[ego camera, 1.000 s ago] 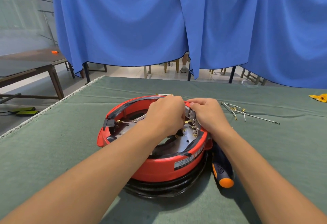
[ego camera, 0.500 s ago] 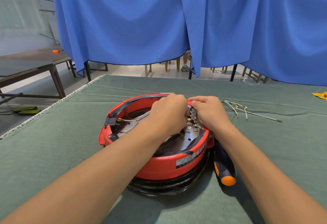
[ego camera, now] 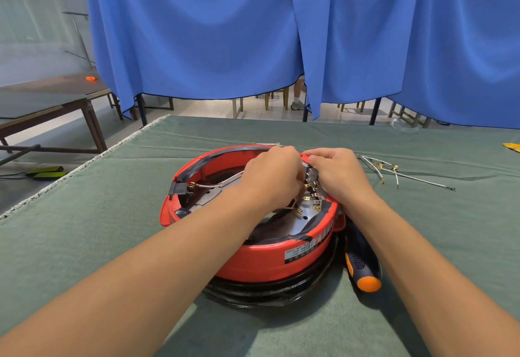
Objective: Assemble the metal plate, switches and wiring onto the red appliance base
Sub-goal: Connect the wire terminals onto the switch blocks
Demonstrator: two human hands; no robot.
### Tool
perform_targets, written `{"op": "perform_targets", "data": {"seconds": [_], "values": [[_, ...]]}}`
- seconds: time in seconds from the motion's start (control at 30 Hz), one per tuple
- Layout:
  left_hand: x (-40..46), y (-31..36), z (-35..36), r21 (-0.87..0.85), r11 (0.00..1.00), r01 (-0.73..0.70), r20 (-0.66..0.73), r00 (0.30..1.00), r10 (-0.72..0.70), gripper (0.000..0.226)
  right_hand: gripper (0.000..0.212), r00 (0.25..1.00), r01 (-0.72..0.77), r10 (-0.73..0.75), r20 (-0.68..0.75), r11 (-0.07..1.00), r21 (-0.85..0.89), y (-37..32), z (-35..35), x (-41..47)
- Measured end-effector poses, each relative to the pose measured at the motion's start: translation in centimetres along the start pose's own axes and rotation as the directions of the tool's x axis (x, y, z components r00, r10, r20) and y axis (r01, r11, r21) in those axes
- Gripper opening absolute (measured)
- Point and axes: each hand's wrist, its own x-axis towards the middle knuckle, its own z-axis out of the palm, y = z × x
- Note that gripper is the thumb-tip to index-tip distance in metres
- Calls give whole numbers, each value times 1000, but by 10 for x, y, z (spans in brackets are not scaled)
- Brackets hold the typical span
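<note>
Red base mid-desk. Left hand and right hand close together, curled on switch block at far right rim. Seat terminals squarely; avoid bending wires. Exact pinch hidden.

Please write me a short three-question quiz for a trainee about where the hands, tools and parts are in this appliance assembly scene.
1. True or false: the screwdriver lies on the table beside the red base, held by no hand.
2. Where do the loose white wires lie?
A. Inside the red base
B. On the green cloth, to the right of the base
C. On the wooden table at the far left
3. Fill in: both the left hand and the right hand work at the ____ rim of the base, by the row of brass terminals.

Key: 1 true; 2 B; 3 far
</note>
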Motion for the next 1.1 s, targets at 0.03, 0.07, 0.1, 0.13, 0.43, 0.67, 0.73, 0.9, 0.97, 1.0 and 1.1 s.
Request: {"op": "perform_targets", "data": {"seconds": [0.03,0.07,0.1,0.13,0.43,0.67,0.73,0.9,0.97,1.0,1.1], "values": [[0,0,0,12,1000,-2,-11,1000,2,15,28,1000,1,-1,0,1000,1,0,0,0],[0,0,1,28,1000,-5,-21,1000,6,16,27,1000,1,-1,0,1000,4,0,1,0],[0,0,1,48,999,-15,-28,999,16,16,27,1000,2,-2,-1,1000,9,0,1,0],[0,2,2,70,997,-30,-30,999,32,16,27,1000,2,-2,-3,1000,11,1,1,0],[2,4,2,123,991,-51,-50,997,58,16,26,1000,15,-16,-26,1000,-24,2,0,2],[1,4,3,131,991,-12,-88,996,23,15,26,998,41,-47,-36,987,-154,-1,0,0],[-1,5,5,130,991,-17,-84,996,28,14,23,998,52,-62,-28,960,-275,-2,-3,-2],[-2,3,6,131,991,-22,-83,996,33,14,20,998,12,-48,-51,834,-551,-15,-19,-6],[0,2,5,135,991,-21,-92,995,33,13,21,996,22,-69,-60,814,-581,-18,-18,-8],[0,2,5,136,990,-22,-93,995,34,12,20,994,25,-84,-72,803,-595,-19,-17,-8],[0,3,8,148,988,-38,-97,994,53,13,17,990,11,-94,-104,793,-609,-19,-16,-10]]}}
